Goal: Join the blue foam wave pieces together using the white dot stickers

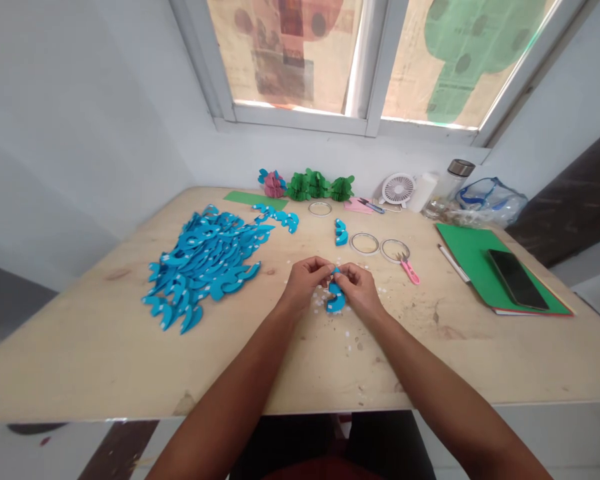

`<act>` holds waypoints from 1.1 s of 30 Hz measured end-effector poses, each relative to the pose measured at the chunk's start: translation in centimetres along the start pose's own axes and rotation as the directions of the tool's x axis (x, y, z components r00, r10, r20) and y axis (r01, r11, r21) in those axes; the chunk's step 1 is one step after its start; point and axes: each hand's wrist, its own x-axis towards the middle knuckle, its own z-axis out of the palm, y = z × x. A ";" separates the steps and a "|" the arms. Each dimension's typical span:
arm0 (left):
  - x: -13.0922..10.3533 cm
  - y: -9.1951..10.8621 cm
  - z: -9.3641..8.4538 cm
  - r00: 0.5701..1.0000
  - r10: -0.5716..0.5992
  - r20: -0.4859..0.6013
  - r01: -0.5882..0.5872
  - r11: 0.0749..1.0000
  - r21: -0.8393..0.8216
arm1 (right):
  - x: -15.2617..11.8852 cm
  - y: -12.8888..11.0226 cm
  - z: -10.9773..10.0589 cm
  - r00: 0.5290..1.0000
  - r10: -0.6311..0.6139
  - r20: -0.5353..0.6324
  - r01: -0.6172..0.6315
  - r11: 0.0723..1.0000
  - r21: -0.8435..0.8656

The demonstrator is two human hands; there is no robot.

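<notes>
Near the middle of the table, a curved blue paper cutout (336, 303) with small white squares on it hangs down between my hands. My right hand (359, 285) pinches its upper part between thumb and fingers. Close against the same end, my left hand (306, 280) has its fingertips pressed together; whatever they grip is too small to make out. Tiny white scraps (321, 300) lie on the wood beneath and around both hands. Just beyond, a similar blue paper piece (341, 233) rests by itself.
A big heap of blue paper cutouts (205, 257) covers the left. Tape rolls (365, 244) and pink snips (409, 269) lie right of centre. Green sheets (473, 257) carry a phone (517, 279). Green paper figures (317, 185), a small fan (399, 190) and a bottle (445, 190) line the back.
</notes>
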 end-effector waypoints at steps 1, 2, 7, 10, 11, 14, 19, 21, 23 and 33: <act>0.0 0.0 0.1 1.000 0.006 0.000 -0.006 1.000 0.010 | 0.0 0.1 0.0 1.000 -0.001 -0.006 0.001 1.000 -0.001; -0.1 0.0 0.1 1.000 0.008 0.001 -0.008 1.000 0.019 | 0.1 0.2 0.0 1.000 -0.001 -0.010 0.001 1.000 0.002; -0.2 0.3 0.0 0.999 -0.033 -0.009 0.033 0.999 0.025 | 0.2 0.7 0.1 1.000 0.000 -0.010 0.000 1.000 -0.002; -0.2 0.4 -0.1 0.997 -0.078 -0.015 0.078 0.997 -0.007 | 0.2 0.6 0.1 1.000 0.002 -0.003 -0.002 1.000 -0.004; -0.3 0.4 -0.1 0.995 -0.094 -0.012 0.094 0.995 -0.022 | 0.2 0.5 0.1 1.000 0.002 0.005 -0.002 1.000 0.009; -0.2 0.4 -0.2 0.993 -0.118 -0.015 0.117 0.991 -0.068 | 0.0 0.3 0.0 0.999 0.014 0.032 -0.016 0.998 0.061; 0.1 0.2 -0.3 0.994 -0.096 -0.050 0.090 0.990 -0.111 | 0.0 0.6 0.0 0.996 0.065 0.061 -0.072 0.992 0.106; 0.2 0.1 -0.3 0.995 -0.093 -0.028 0.089 0.988 -0.123 | 0.1 0.7 0.0 0.996 0.076 0.042 -0.081 0.988 0.134; 0.1 0.1 -0.1 0.995 -0.101 0.011 0.101 0.984 -0.145 | 0.2 0.5 0.0 0.997 0.076 0.014 -0.077 0.985 0.154; -0.3 0.3 -0.5 0.950 -0.219 0.221 0.286 0.894 -0.346 | 0.1 0.2 -0.1 1.000 0.008 0.030 -0.012 0.993 0.116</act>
